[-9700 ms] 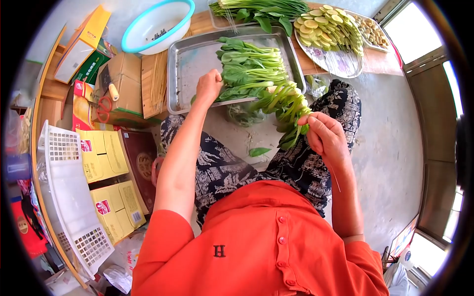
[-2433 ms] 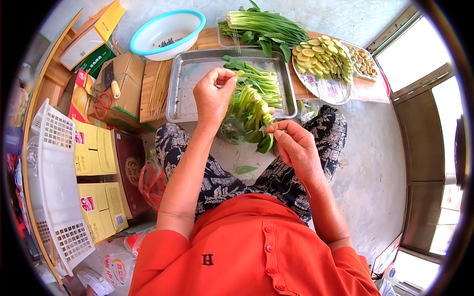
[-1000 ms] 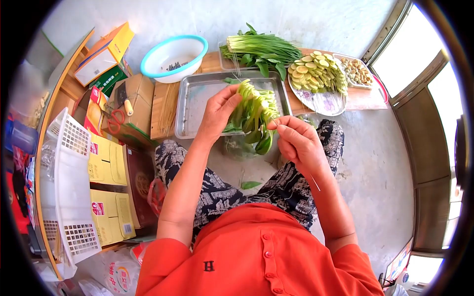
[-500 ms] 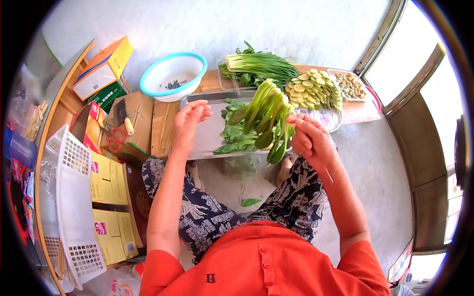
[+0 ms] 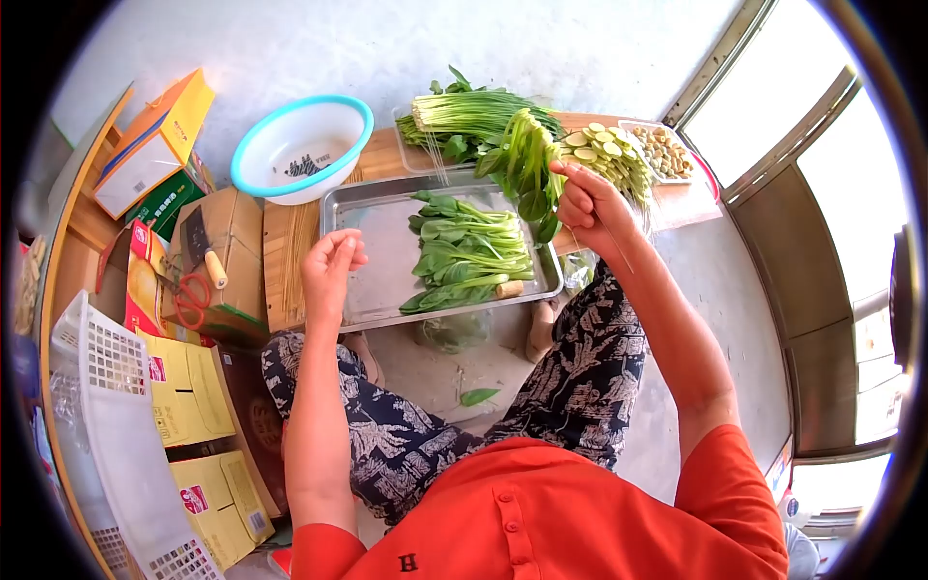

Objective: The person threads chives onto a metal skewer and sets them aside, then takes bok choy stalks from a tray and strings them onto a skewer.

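In my right hand [image 5: 592,205], closed at the right of the tray, is a thin skewer threaded with leafy greens [image 5: 527,159]. The leaves hang to the left of my fingers, and the stick's thin end shows below my palm. My left hand [image 5: 333,266] is above the tray's left edge, thumb and fingers drawn together, with nothing visible in them. Between my hands, a metal tray [image 5: 372,295] holds a row of loose leafy greens [image 5: 474,246]. A short tan cork-like piece [image 5: 509,289] lies at their near right end.
Behind the tray are bundled green stalks [image 5: 483,111], skewered pale slices [image 5: 609,150] and a dish of small tan pieces [image 5: 661,150]. A blue-rimmed basin [image 5: 304,145] stands back left. Left, a cleaver [image 5: 198,237] and red scissors [image 5: 193,298] rest by a cardboard box [image 5: 237,232].
My right hand has lifted the skewered greens up and away from the tray, uncovering the loose greens. My left hand has moved lower and left, its fingers drawn closer together. The view has shifted.
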